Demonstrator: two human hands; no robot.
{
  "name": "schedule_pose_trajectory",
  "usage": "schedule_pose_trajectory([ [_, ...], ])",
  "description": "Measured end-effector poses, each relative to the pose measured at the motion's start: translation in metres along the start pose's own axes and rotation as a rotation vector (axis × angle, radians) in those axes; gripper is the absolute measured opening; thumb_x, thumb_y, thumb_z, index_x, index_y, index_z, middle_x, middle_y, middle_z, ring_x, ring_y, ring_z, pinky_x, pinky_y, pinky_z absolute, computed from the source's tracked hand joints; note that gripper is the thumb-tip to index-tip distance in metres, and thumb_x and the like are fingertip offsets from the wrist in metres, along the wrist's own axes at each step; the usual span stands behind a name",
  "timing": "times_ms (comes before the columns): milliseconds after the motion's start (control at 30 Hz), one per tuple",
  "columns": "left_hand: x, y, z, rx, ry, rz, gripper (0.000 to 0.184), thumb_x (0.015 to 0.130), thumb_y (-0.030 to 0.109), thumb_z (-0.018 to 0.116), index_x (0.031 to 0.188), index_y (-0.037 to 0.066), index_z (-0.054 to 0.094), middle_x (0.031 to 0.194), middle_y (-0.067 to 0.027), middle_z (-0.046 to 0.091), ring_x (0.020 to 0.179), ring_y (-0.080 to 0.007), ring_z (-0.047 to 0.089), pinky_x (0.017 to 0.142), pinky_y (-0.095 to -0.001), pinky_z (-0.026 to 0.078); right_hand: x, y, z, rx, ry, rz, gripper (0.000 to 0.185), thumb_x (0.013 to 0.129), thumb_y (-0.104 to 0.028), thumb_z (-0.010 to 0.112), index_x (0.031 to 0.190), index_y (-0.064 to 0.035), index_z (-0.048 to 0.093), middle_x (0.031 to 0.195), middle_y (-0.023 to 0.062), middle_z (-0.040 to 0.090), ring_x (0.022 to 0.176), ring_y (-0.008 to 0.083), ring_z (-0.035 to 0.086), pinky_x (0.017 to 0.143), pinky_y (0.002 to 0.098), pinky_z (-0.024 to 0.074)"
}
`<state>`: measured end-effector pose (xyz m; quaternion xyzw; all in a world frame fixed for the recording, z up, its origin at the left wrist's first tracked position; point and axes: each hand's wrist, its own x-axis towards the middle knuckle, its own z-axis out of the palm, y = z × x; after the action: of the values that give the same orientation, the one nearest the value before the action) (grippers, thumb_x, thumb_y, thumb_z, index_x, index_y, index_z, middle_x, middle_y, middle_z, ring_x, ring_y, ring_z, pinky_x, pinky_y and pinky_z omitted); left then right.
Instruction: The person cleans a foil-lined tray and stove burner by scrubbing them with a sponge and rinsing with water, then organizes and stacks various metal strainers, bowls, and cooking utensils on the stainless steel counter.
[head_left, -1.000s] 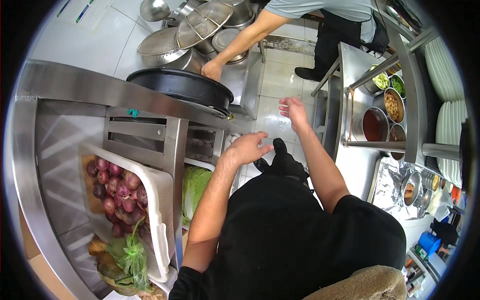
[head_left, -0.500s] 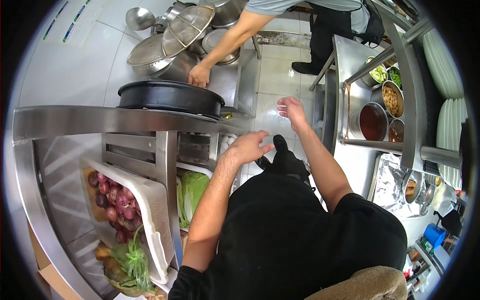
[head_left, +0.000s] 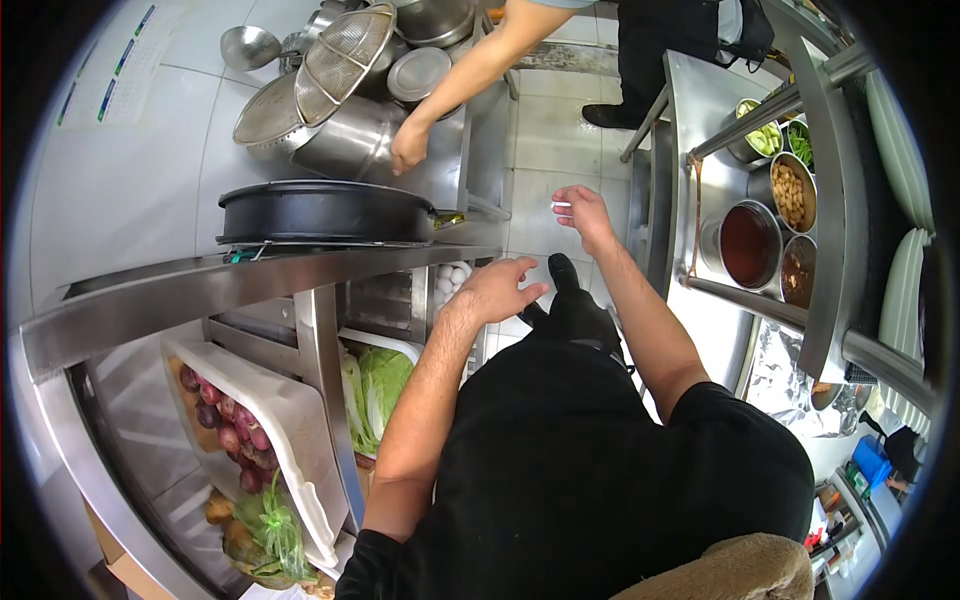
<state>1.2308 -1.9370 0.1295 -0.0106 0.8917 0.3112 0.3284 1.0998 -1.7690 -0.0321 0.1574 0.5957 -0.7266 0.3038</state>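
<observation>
My left hand (head_left: 497, 290) hovers in front of my body, thumb and fingers apart, holding nothing. Close beside it, on a lower shelf, are white eggs (head_left: 452, 281). Farther forward over the tiled floor, my right hand (head_left: 582, 218) is open with loosely curled fingers. A small whitish patch shows at its fingers; I cannot make out what it is. On the steel rack to the left sits a round black pan (head_left: 325, 215). Behind the pan, a co-worker's hand (head_left: 408, 148) reaches down beside a steel pot (head_left: 345, 145).
Mesh strainers (head_left: 345, 60) and a ladle (head_left: 250, 47) sit at upper left. The rack (head_left: 300, 270) holds a white crate (head_left: 300, 430) of red onions (head_left: 235, 425) and a cabbage (head_left: 382, 390). To the right, a steel counter (head_left: 700, 110) bears food containers, including red sauce (head_left: 748, 248).
My view has shifted forward slightly; the rack and pan sit differently in it. More eggs show beside my left hand. The co-worker's hand now appears clear of the pan's rim.
</observation>
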Motion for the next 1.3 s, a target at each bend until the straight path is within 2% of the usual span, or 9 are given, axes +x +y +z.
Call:
schedule_pose_trajectory([
  [533,0.023,0.026,0.002,-0.009,-0.108,0.069,0.061,0.095,0.047,0.062,0.139,0.005,0.056,0.127,-0.0215,0.064,0.116,-0.0358,0.063,0.101,-0.042,0.048,-0.016,-0.02,-0.03,0.012,0.086,-0.068,0.022,0.099,-0.02,0.052,0.105,-0.0043,0.066,0.101,0.0048,0.068,0.085,0.015,0.065,0.07,0.0292,0.0531],
  [567,0.024,0.022,0.002,-0.002,-0.098,0.073,0.06,0.095,0.046,0.062,0.139,0.005,0.056,0.128,-0.0218,0.063,0.116,-0.036,0.063,0.101,-0.0419,0.048,-0.019,-0.019,-0.028,0.018,0.08,-0.073,0.022,0.099,-0.02,0.052,0.105,-0.0042,0.066,0.101,0.0047,0.068,0.085,0.015,0.065,0.07,0.0292,0.0531],
  [667,0.034,0.007,0.006,-0.05,0.088,0.196,0.061,0.094,0.043,0.067,0.138,0.003,0.056,0.127,-0.019,0.063,0.097,-0.0296,0.066,0.091,-0.0396,0.052,-0.03,-0.016,-0.028,-0.014,0.101,-0.073,0.02,0.097,-0.019,0.054,0.104,-0.0051,0.067,0.097,0.0045,0.069,0.083,0.0143,0.065,0.068,0.0295,0.0532],
  [767,0.04,0.004,-0.001,-0.014,0.136,0.125,0.061,0.094,0.041,0.066,0.139,0.001,0.054,0.132,-0.0215,0.059,0.1,-0.0292,0.066,0.093,-0.0383,0.051,-0.042,0.0,-0.033,0.025,0.133,-0.082,0.019,0.096,-0.018,0.056,0.103,-0.0059,0.067,0.094,0.0047,0.069,0.08,0.0141,0.065,0.065,0.0305,0.0534],
  [833,0.05,-0.012,0.005,0.025,0.191,0.179,0.06,0.095,0.041,0.066,0.14,0.003,0.054,0.133,-0.021,0.059,0.102,-0.027,0.065,0.093,-0.0376,0.051,-0.04,0.024,-0.042,0.003,0.101,-0.097,0.022,0.099,-0.022,0.052,0.104,-0.0065,0.066,0.096,0.0048,0.069,0.083,0.0158,0.066,0.07,0.032,0.0535],
  [900,0.057,-0.023,0.011,-0.088,0.168,0.183,0.061,0.096,0.041,0.065,0.141,0.003,0.053,0.132,-0.0183,0.059,0.103,-0.0233,0.064,0.091,-0.036,0.051,-0.055,0.022,-0.039,0.018,0.153,-0.106,0.022,0.098,-0.022,0.053,0.102,-0.0055,0.066,0.091,0.0048,0.068,0.081,0.0163,0.065,0.068,0.0323,0.0537],
  [967,0.057,-0.026,0.015,-0.135,0.116,0.133,0.06,0.096,0.04,0.067,0.142,0.003,0.053,0.13,-0.0174,0.061,0.102,-0.0255,0.063,0.089,-0.0372,0.051,-0.06,0.028,-0.043,-0.015,0.118,-0.15,0.023,0.098,-0.023,0.052,0.102,-0.0045,0.066,0.093,0.0048,0.068,0.08,0.0164,0.065,0.067,0.0323,0.054],
  [1067,0.051,-0.017,0.019,-0.312,-0.054,-0.037,0.058,0.097,0.04,0.065,0.142,0.005,0.053,0.132,-0.0141,0.061,0.103,-0.0207,0.063,0.085,-0.0339,0.052,-0.082,0.025,-0.047,0.021,0.141,-0.142,0.024,0.099,-0.023,0.051,0.103,-0.0044,0.065,0.099,0.0046,0.068,0.083,0.0155,0.065,0.069,0.0313,0.0546],
  [1300,0.062,-0.024,0.015,-0.319,-0.123,0.055,0.053,0.1,0.037,0.063,0.142,0.008,0.053,0.124,-0.005,0.063,0.105,-0.0163,0.063,0.082,-0.0294,0.051,-0.116,0.043,-0.059,0.126,0.203,-0.14,0.021,0.098,-0.023,0.052,0.1,-0.0056,0.065,0.098,0.0038,0.067,0.083,0.0146,0.064,0.067,0.0307,0.0536],
])
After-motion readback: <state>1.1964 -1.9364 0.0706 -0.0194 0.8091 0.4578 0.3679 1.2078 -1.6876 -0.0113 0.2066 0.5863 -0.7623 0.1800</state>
